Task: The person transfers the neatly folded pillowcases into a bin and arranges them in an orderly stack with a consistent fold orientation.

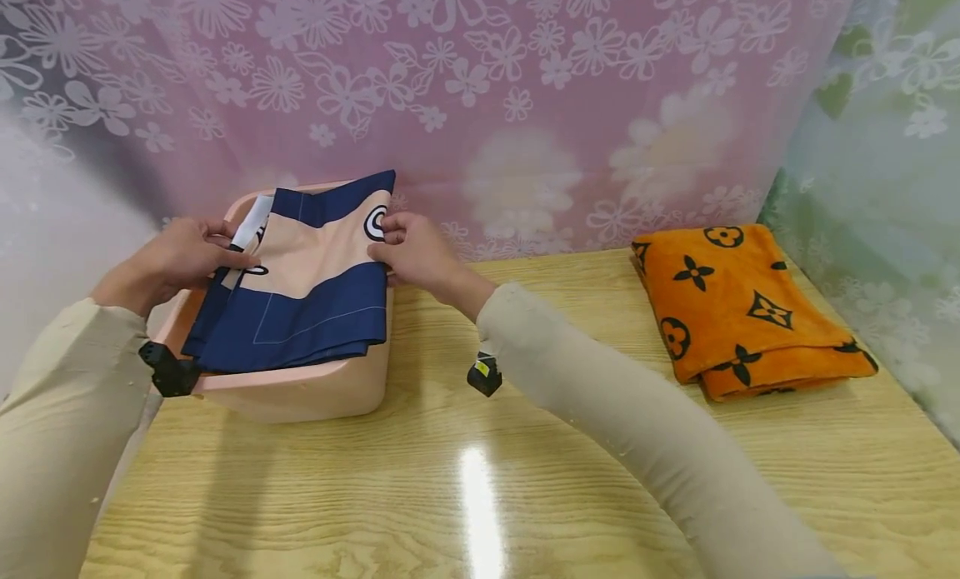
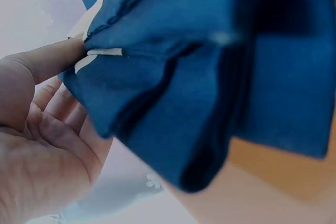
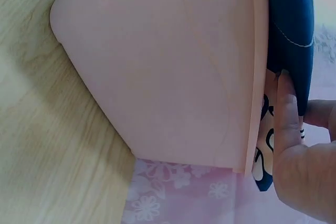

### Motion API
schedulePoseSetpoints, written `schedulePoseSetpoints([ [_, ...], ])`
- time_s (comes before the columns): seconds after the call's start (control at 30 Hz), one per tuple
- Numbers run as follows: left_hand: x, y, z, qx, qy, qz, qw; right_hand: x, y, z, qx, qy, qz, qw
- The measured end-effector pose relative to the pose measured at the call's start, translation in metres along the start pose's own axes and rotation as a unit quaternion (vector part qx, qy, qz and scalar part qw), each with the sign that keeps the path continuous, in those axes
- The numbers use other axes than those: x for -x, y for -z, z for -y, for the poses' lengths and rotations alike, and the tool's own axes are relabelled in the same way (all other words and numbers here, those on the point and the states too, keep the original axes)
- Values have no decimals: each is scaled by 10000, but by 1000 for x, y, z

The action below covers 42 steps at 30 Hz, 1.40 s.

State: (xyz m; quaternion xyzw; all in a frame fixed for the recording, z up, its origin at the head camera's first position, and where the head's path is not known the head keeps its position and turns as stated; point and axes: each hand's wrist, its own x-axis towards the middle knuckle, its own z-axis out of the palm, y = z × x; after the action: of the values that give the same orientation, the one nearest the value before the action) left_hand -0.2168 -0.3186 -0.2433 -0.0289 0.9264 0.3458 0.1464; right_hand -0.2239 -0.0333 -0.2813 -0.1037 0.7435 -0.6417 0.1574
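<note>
A folded navy and peach cloth [image 1: 318, 254] with black-and-white printed figures lies at the mouth of a pink plastic bin [image 1: 322, 389], on the left of the head view. My left hand [image 1: 180, 258] pinches the cloth's left edge between thumb and fingers; the left wrist view shows the layered navy folds [image 2: 157, 87] hanging from that grip. On the opposite side, my right hand [image 1: 423, 250] grips the right edge just above the bin rim. From the right wrist, the thumb and fingers [image 3: 286, 114] appear on either side of the fabric. Most of the bin's inside is hidden beneath the cloth.
The bin stands on a wood-grain table [image 1: 360, 496]. A folded orange blanket [image 1: 720, 296] with black motifs lies at the table's right side. Behind the table hangs a pink floral curtain [image 1: 480, 129], with a pale green floral one [image 1: 870, 229] on the right.
</note>
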Motion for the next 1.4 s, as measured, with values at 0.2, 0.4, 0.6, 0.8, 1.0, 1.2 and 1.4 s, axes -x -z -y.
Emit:
schedulePoseSetpoints([
  [0.2, 1, 4, 0, -51, 196, 33, 9998, 0, -13, 2, 519, 268, -172, 9981],
  [0.4, 0, 5, 4, -83, 317, 77, 9994, -5, -18, 4, 1762, 394, -238, 9833],
  [0.6, -5, 4, 8, 36, 346, 144, 9993, -7, -20, 2, 1973, 443, -237, 9791],
  [0.8, -9, 6, 11, 53, 435, 240, 9988, -9, -24, 4, 2334, 381, -298, 9712],
  [1.0, -9, 9, 13, 101, 474, 209, 9986, -12, -31, 10, 3081, 472, -257, 9498],
  [1.2, -8, 10, 16, 156, 558, 241, 9980, -12, -37, 12, 3486, 486, -239, 9357],
  [1.4, -8, 11, 17, 100, 518, 215, 9984, -13, -41, 14, 3613, 432, -323, 9309],
])
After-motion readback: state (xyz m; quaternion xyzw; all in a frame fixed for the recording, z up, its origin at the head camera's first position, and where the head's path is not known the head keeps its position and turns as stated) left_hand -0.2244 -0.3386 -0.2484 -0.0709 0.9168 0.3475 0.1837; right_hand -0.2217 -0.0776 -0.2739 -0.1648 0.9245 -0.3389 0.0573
